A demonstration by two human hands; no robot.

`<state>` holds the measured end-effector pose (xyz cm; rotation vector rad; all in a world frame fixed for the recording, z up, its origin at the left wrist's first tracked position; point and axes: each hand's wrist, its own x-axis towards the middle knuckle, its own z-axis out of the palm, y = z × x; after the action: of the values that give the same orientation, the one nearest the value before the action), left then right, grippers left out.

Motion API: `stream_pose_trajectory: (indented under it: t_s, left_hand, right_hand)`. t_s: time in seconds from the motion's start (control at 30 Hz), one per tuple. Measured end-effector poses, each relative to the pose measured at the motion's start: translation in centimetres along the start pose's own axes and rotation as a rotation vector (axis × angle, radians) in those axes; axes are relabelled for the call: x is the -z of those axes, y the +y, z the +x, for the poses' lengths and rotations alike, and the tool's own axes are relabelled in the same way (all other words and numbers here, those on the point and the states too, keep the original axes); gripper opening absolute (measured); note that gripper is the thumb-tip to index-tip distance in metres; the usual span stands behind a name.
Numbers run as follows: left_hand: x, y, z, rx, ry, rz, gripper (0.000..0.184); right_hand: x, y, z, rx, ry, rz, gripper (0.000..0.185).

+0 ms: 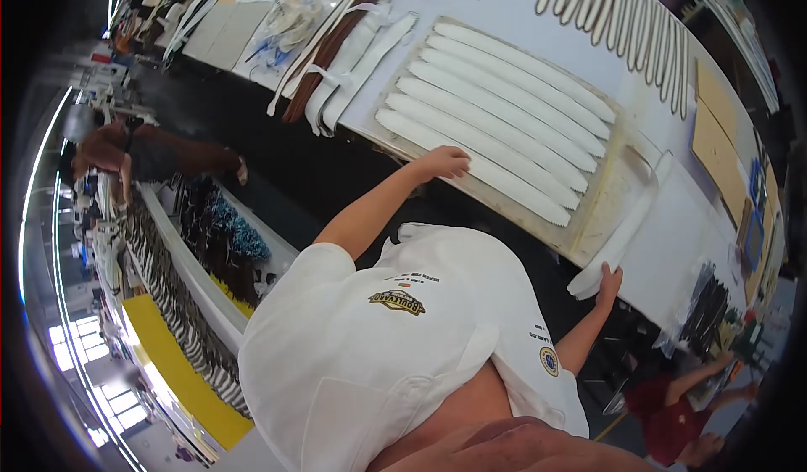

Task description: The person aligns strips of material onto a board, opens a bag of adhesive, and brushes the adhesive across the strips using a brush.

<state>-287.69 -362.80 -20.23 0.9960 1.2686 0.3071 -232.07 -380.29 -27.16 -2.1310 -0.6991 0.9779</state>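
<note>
My left hand is over the near edge of a flat board, its fingers loosely bent and apart, close to the nearest white strip. On that board several long white strips with jagged ends lie side by side in a row. To the right, my right hand grips the near end of a long white strip or bundle of strips, which stretches away across the table beside the board. Whether it is one layer or several I cannot tell.
Brown and white strips lie left of the board. Many narrow white-edged loops are lined up at the far side. Cardboard sheets and a bundle of dark strips are at right. Other people stand at left and lower right.
</note>
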Motion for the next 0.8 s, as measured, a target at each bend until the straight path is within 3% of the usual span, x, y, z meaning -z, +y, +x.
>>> stream_pose_trajectory:
  t_s: [0.07,0.13,0.23,0.3,0.33,0.37,0.47,0.57,0.67,0.7,0.8]
  left_hand:
    - [7.0,-3.7,-2.2,0.076,0.284,-0.139,0.037]
    - [13.3,-5.8,-4.7,0.05,0.535,-0.297,0.032]
    - [22.9,-7.3,-6.8,-0.115,0.842,-0.361,0.029]
    - [30.6,-9.5,-5.4,-0.269,1.049,-0.182,0.029]
    - [32.8,-7.6,-6.1,-0.25,1.24,0.13,0.028]
    - [35.9,-6.7,-5.7,-0.325,1.308,0.218,0.029]
    - [44.5,-3.3,-3.3,-0.475,1.507,0.773,0.04]
    - [50.1,-0.1,-0.9,-0.465,1.461,0.943,0.051]
    - [54.0,1.1,0.6,-0.35,1.327,1.114,0.053]
    - [55.7,-0.3,2.5,-0.375,1.394,1.199,0.043]
    - [57.9,-0.8,2.1,-0.413,1.305,1.077,0.029]
  right_hand:
    - [-0.3,1.1,1.7,0.067,0.126,-0.08,0.051]
    - [0.1,0.0,2.9,0.088,0.31,-0.665,0.055]
    - [-1.2,-4.8,2.1,0.145,0.562,-0.707,0.047]
    - [-4.5,-8.5,1.4,0.257,0.526,-0.572,0.043]
    - [-7.0,-11.0,0.4,0.312,0.508,-0.504,0.041]
    - [-10.7,-13.4,-0.7,0.386,0.501,-0.413,0.03]
    - [-23.4,-20.7,-4.5,0.454,0.302,-0.19,0.023]
    - [-38.8,-30.4,-10.8,0.526,0.101,-0.056,0.018]
    - [-53.5,-41.3,-17.9,0.633,-0.279,-0.013,0.016]
    - [-58.6,-42.7,-18.4,0.72,-0.396,0.056,0.015]
    - [-70.8,-49.0,-21.4,0.833,-0.639,-0.03,0.019]
